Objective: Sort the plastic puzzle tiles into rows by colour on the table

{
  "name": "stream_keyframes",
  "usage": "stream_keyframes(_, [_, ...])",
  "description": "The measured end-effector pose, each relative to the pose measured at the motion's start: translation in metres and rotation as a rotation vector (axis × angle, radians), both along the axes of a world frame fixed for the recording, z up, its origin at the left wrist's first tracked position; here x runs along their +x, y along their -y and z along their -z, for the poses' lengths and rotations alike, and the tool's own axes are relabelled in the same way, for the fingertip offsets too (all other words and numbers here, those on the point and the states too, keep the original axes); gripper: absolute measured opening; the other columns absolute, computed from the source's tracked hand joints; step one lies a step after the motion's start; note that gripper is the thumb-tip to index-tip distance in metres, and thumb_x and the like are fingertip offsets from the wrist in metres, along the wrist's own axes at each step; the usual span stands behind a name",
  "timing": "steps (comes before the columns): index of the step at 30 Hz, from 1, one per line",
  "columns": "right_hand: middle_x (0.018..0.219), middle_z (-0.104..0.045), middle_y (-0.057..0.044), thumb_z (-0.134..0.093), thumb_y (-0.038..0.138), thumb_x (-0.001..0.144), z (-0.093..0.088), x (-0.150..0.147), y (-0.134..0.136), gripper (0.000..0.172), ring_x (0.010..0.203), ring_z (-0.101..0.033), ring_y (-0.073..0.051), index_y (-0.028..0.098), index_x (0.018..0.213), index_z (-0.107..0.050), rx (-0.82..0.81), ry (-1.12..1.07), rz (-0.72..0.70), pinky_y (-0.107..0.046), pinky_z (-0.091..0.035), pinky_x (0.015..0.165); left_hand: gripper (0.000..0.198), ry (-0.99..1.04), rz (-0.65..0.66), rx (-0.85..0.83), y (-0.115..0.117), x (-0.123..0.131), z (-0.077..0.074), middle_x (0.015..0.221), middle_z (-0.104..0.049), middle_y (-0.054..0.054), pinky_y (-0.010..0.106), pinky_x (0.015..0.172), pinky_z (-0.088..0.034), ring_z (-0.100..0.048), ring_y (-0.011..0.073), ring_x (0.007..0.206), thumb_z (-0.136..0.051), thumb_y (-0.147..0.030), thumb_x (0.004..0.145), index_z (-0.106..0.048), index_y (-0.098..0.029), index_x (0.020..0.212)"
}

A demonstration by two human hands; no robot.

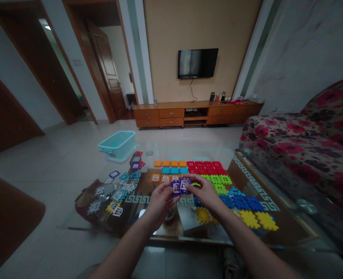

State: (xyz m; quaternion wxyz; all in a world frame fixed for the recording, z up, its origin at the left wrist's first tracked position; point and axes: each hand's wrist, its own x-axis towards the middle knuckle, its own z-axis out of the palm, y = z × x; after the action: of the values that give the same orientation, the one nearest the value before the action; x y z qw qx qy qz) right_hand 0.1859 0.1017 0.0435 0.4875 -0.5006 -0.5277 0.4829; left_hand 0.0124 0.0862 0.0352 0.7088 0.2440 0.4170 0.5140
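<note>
Left hand (161, 198) pinches purple tile (175, 188) at fingertips, right hand (205, 190) holds second purple tile (184, 184) against it (orange tiles (165, 178) just beyond, btw).

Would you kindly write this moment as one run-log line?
left hand: holds left purple piece | right hand: holds right purple piece | nearby: orange pieces, lime pieces

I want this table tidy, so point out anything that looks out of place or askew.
The loose pieces on the left of the glass table stand out: they lie jumbled and overlapping, whereas the red tiles and orange tiles sit in neat rows.
</note>
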Motion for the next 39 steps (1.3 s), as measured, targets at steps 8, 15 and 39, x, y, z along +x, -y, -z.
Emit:
stream_keyframes(8, [0.099, -0.066, -0.005, -0.074, 0.030, 0.068, 0.001, -0.002, 0.002, 0.043, 0.075, -0.066, -0.016, 0.020, 0.110, -0.068, -0.077, -0.052, 0.006, -0.033, -0.055, 0.071, 0.021, 0.100, 0.053, 0.013, 0.001, -0.001, -0.005, 0.106, -0.070, 0.011, 0.030, 0.083, -0.058, -0.069, 0.0172, 0.089, -0.070, -0.014, 0.081, -0.063, -0.014, 0.101])
stream_keyframes(15, [0.104, -0.071, -0.008, -0.076, 0.034, 0.071, 0.000, -0.001, 0.004, 0.037, 0.081, -0.066, -0.019, 0.022, 0.105, -0.069, -0.111, -0.040, -0.029, -0.030, -0.054, 0.068, 0.021, 0.212, 0.153, -0.017, 0.002, -0.002, -0.008, 0.112, -0.069, 0.011, 0.030, 0.100, -0.051, -0.068, 0.0171, 0.099, -0.071, -0.018, 0.083, -0.065, -0.013, 0.103])
stream_keyframes(39, [0.124, -0.060, -0.007, -0.075, 0.019, 0.067, -0.011, 0.003, 0.017, 0.057, 0.112, -0.057, -0.026, 0.030, 0.121, -0.060, 0.292, 0.377, -0.148, -0.040, -0.050, 0.088, 0.033, 0.241, 0.246, -0.020, 0.004, -0.005, -0.007, 0.102, -0.070, 0.011, 0.027, 0.082, -0.055, -0.070, 0.0164, 0.085, -0.080, -0.021, 0.072, -0.060, -0.015, 0.098])
